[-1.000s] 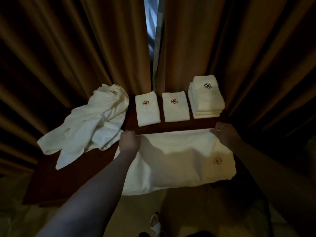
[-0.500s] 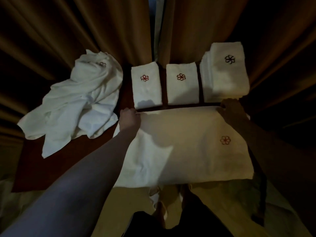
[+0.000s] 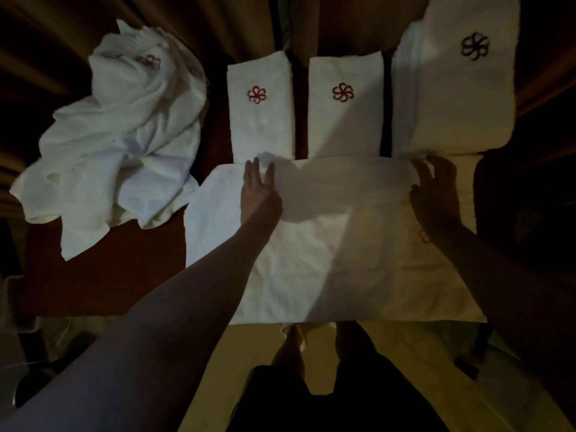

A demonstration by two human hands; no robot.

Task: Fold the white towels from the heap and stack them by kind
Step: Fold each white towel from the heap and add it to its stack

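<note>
Both hands have let go of the half-folded towel (image 3: 327, 244): left hand (image 3: 258, 198) and right hand (image 3: 436, 198) now press it flat, open-fingered, towards twelve o'clock, ready for the next fold.

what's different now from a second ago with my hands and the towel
Both hands have let go: the left hand and right hand, which gripped the far edge of the spread towel, now lie flat on it, fingers straight. The heap and the folded towels behind it are unchanged.
</note>
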